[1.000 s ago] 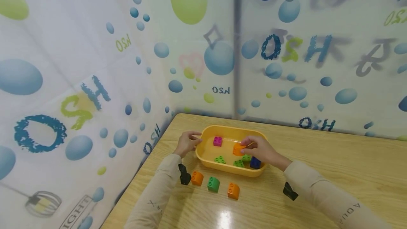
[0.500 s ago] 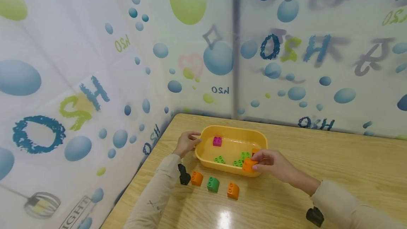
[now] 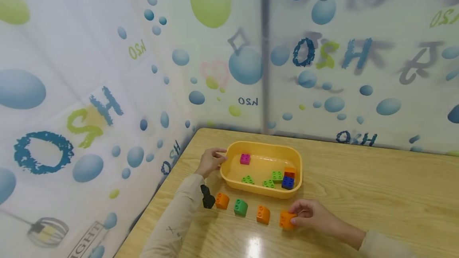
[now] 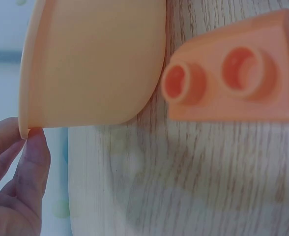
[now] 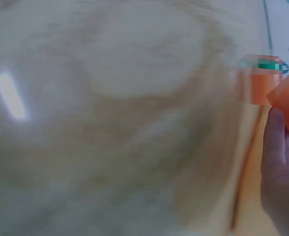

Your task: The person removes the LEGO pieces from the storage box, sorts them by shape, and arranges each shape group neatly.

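Note:
My right hand (image 3: 313, 219) pinches an orange toy building block (image 3: 287, 220) at the right end of a row in front of the yellow tub (image 3: 258, 189). In the right wrist view the same orange block (image 5: 288, 103) shows tilted between thumb and fingers. My left hand (image 3: 210, 161) pinches the tub's left rim; the left wrist view shows thumb and finger (image 4: 34, 147) on either side of that rim. The row also has an orange block (image 3: 222, 201), a green block (image 3: 240, 208) and another orange block (image 3: 263, 214), all standing on the table.
Inside the tub lie a magenta block (image 3: 245, 159), several light green blocks (image 3: 277, 176), a dark blue block (image 3: 287, 182) and an orange block (image 3: 289, 172). The wooden table (image 3: 376, 186) meets patterned wall sheets (image 3: 322, 90) at its back and left.
My right hand has lifted an orange block out of the tub, over its front rim, and down to the right end of the row. The left hand stays on the rim.

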The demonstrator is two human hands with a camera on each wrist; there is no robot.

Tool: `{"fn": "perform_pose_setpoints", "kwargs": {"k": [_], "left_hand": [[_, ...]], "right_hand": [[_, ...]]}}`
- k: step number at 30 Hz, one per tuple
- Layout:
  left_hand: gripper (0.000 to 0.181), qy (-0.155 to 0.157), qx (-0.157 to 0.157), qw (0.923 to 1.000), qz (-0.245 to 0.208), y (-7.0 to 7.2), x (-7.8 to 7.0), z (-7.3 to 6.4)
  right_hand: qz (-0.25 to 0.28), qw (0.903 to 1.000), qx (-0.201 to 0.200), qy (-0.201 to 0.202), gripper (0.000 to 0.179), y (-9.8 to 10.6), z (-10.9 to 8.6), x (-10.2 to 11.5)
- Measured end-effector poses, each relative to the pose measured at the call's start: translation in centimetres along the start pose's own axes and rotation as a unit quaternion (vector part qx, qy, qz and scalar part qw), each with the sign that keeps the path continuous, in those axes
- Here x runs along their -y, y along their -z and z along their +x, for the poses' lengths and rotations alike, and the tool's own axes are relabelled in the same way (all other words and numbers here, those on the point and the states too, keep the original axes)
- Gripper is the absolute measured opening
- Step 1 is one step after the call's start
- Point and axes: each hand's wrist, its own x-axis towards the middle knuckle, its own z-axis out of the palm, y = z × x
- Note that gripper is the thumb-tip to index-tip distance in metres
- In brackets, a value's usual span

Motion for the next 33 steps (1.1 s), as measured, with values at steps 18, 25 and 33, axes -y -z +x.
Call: {"fn": "perform_pose_setpoints", "kwargs": {"k": [18, 25, 33], "left_hand": [[0.028, -0.030, 0.015, 0.9994, -0.005, 0.0, 1.6, 1.2], [0.028, -0.007, 0.001, 1.0000, 0.001, 0.0, 0.4, 0.4], [0.029, 0.004, 0.002, 1.0000, 0.004, -0.1, 0.0, 0.0]], "right_hand": [[-0.033, 0.9985, -0.021, -0.037, 0.030, -0.8, 0.1, -1.5], [-0.079, 0.9952, -0.045, -0.037, 0.032, -0.6, 0.0, -1.6], [-0.145, 0.9868, -0.070, -0.018, 0.032, -0.7, 0.0, -1.6]]}}
